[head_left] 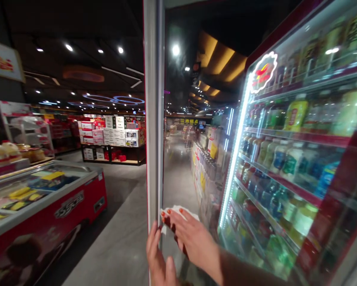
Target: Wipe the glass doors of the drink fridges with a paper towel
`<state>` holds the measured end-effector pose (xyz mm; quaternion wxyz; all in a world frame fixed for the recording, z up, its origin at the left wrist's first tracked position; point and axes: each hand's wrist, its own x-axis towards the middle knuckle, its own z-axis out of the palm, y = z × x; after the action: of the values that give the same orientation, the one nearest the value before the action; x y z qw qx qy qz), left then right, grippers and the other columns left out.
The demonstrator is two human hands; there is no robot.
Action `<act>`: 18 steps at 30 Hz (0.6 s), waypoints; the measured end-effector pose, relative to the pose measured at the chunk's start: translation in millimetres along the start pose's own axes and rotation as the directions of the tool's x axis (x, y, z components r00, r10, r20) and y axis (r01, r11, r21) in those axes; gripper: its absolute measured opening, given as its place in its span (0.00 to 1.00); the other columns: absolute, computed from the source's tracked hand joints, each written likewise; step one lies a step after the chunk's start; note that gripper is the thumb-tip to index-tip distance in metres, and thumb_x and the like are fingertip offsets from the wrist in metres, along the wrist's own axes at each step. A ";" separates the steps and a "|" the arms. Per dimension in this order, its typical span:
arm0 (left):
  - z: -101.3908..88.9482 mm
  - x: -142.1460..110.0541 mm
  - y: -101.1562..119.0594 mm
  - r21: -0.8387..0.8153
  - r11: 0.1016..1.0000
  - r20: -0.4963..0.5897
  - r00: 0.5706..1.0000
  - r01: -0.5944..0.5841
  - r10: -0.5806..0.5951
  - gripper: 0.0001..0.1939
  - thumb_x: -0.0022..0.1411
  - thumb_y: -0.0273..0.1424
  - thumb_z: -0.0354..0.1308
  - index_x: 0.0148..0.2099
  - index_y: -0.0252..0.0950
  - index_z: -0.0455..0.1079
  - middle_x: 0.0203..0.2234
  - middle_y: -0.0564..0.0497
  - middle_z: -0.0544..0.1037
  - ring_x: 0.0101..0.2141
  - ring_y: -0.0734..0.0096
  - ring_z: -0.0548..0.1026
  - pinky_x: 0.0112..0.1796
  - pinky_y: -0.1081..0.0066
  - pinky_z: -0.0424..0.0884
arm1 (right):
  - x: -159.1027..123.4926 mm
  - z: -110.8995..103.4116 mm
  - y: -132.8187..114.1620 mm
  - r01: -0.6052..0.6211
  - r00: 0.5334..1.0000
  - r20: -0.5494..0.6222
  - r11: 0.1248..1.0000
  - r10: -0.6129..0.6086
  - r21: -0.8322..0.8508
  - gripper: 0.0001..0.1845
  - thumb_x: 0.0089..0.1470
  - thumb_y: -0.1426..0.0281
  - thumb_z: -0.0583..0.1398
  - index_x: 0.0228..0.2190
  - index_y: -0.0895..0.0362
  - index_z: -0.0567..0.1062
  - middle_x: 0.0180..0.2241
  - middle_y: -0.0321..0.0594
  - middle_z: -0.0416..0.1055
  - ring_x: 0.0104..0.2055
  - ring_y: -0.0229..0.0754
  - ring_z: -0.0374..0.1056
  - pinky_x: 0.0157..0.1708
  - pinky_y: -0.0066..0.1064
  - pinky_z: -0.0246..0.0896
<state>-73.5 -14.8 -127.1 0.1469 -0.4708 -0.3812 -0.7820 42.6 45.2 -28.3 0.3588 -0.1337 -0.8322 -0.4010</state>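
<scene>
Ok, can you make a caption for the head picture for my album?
Right hand flat over a white wipe on the glass; left hand at the frame.

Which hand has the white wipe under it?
The right hand, spread over the white wipe against the glass; the left hand is at the door frame, with no wipe showing.

White wipe (pixel 193 215), partly hidden, against glass door (pixel 178 174), near pale upright frame (pixel 152 119); glass reflecting lights.
</scene>
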 end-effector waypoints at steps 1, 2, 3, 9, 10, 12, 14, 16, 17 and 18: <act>-2.5 0.0 -5.4 0.004 1.000 -0.004 1.000 -0.005 0.005 0.28 0.74 0.39 0.56 0.73 0.46 0.67 0.73 0.41 0.69 0.70 0.54 0.71 0.61 0.59 0.78 | 15.0 -5.5 17.6 -0.024 1.000 0.001 1.000 0.024 -0.007 0.29 0.65 0.66 0.56 0.64 0.51 0.76 0.71 0.28 0.69 0.81 0.35 0.45 0.80 0.34 0.47; -3.9 -0.2 -8.7 0.011 1.000 -0.008 1.000 0.011 -0.011 0.28 0.73 0.39 0.57 0.72 0.46 0.68 0.72 0.41 0.70 0.69 0.54 0.72 0.61 0.59 0.78 | 36.3 -13.3 38.4 -0.062 0.998 0.003 0.998 0.062 -0.013 0.32 0.66 0.66 0.55 0.69 0.54 0.70 0.75 0.31 0.63 0.82 0.38 0.43 0.82 0.40 0.44; -4.2 -0.7 -9.5 0.015 0.999 -0.011 0.999 0.039 -0.039 0.27 0.73 0.38 0.58 0.71 0.46 0.69 0.71 0.40 0.71 0.69 0.53 0.72 0.62 0.58 0.77 | 61.0 -21.8 59.4 -0.114 0.994 -0.003 0.993 0.114 -0.014 0.36 0.68 0.65 0.55 0.74 0.56 0.63 0.78 0.36 0.56 0.83 0.43 0.41 0.83 0.48 0.40; 7.8 -1.2 9.4 -0.036 0.995 -0.009 0.995 0.096 -0.097 0.24 0.75 0.36 0.56 0.70 0.45 0.70 0.72 0.39 0.69 0.70 0.55 0.71 0.63 0.59 0.75 | 110.1 -11.4 78.0 -0.281 0.960 0.003 0.956 0.282 0.086 0.42 0.69 0.68 0.57 0.78 0.59 0.50 0.80 0.45 0.47 0.84 0.53 0.34 0.81 0.64 0.34; 10.7 0.0 12.1 -0.054 0.996 -0.013 0.997 0.078 -0.078 0.24 0.75 0.36 0.56 0.70 0.45 0.69 0.73 0.39 0.68 0.69 0.54 0.72 0.62 0.58 0.76 | 90.4 0.0 62.7 -0.225 0.974 0.042 0.967 0.221 0.122 0.42 0.67 0.71 0.57 0.77 0.59 0.52 0.79 0.44 0.49 0.84 0.49 0.36 0.82 0.59 0.37; 18.1 2.5 16.2 -0.096 0.995 -0.013 0.999 0.041 -0.043 0.26 0.74 0.36 0.57 0.71 0.46 0.68 0.75 0.40 0.66 0.69 0.53 0.71 0.62 0.57 0.77 | 42.4 20.3 32.6 -0.150 0.983 0.132 0.965 0.124 0.214 0.43 0.65 0.74 0.56 0.77 0.54 0.55 0.78 0.40 0.55 0.83 0.42 0.41 0.82 0.50 0.42; 28.8 5.2 19.1 -0.134 0.991 0.035 0.999 0.017 -0.012 0.28 0.75 0.39 0.55 0.74 0.46 0.65 0.77 0.42 0.62 0.72 0.53 0.68 0.64 0.57 0.76 | 1.7 30.7 14.3 -0.126 0.979 0.185 0.962 0.081 0.244 0.43 0.64 0.72 0.58 0.77 0.51 0.56 0.78 0.39 0.54 0.82 0.43 0.44 0.81 0.49 0.46; 43.1 9.2 19.4 -0.150 0.989 0.165 0.986 0.017 0.008 0.32 0.77 0.45 0.49 0.78 0.45 0.58 0.79 0.43 0.57 0.76 0.52 0.61 0.70 0.53 0.70 | -19.1 30.4 10.7 -0.133 0.973 0.216 0.965 0.084 0.225 0.45 0.64 0.69 0.61 0.77 0.53 0.55 0.80 0.44 0.48 0.82 0.50 0.45 0.80 0.52 0.50; 51.1 12.2 17.5 -0.127 0.992 0.234 0.972 -0.003 0.033 0.34 0.78 0.49 0.44 0.80 0.45 0.54 0.80 0.43 0.54 0.77 0.52 0.58 0.72 0.50 0.66 | -22.3 27.8 12.9 -0.142 0.970 0.226 0.967 0.093 0.212 0.47 0.63 0.68 0.61 0.78 0.55 0.53 0.81 0.47 0.45 0.82 0.54 0.44 0.80 0.53 0.51; 59.1 15.9 13.7 -0.076 0.996 0.293 0.954 -0.038 0.059 0.36 0.79 0.51 0.38 0.82 0.45 0.49 0.81 0.44 0.51 0.79 0.53 0.54 0.74 0.48 0.61 | -22.4 24.3 16.7 -0.151 0.967 0.233 0.968 0.103 0.199 0.48 0.63 0.69 0.62 0.78 0.58 0.52 0.81 0.49 0.43 0.82 0.56 0.43 0.80 0.53 0.51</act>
<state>-36.6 21.6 -91.6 0.0910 -0.5964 -0.3596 -0.7118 55.0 75.9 -44.8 0.3016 -0.1913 -0.8950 -0.2672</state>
